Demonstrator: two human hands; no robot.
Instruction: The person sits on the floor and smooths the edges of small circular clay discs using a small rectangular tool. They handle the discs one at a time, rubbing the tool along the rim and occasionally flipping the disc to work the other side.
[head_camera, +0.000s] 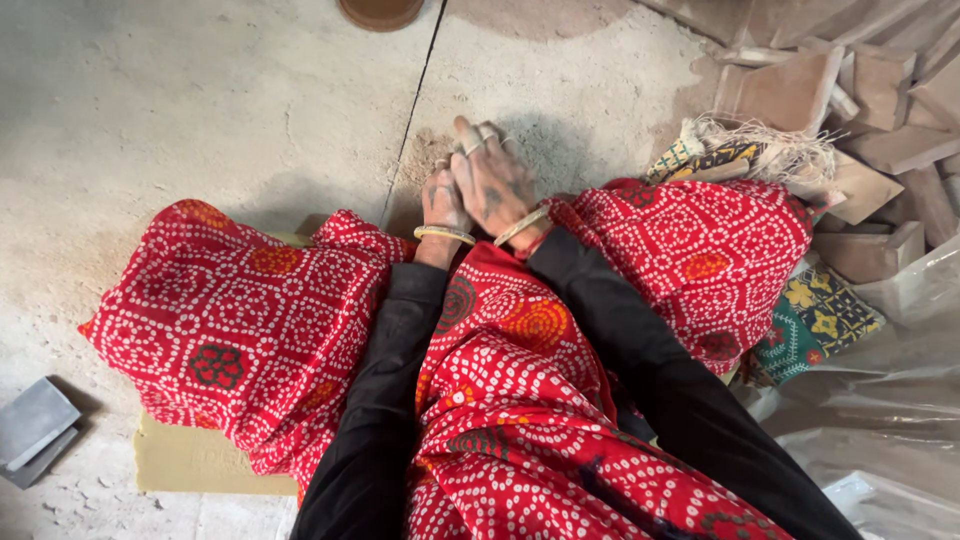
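Item: right hand (492, 178), ringed fingers (468, 140) extended together and laid flat on the concrete floor (200, 110), partly over the left hand (443, 200), whose fingers curl downward against the same floor; whether they clasp anything cannot be told. Just beyond the fingertips, a small patch of brownish dust (425, 155). Either side of the fingers, knees draped in red dotted cloth (250, 330); off to the right of them, stacked clay blocks (880, 110).

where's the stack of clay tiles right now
In the head view the clay tiles lie piled at the upper right on the dusty floor, just beyond the frayed patterned cloth and right of both hands.
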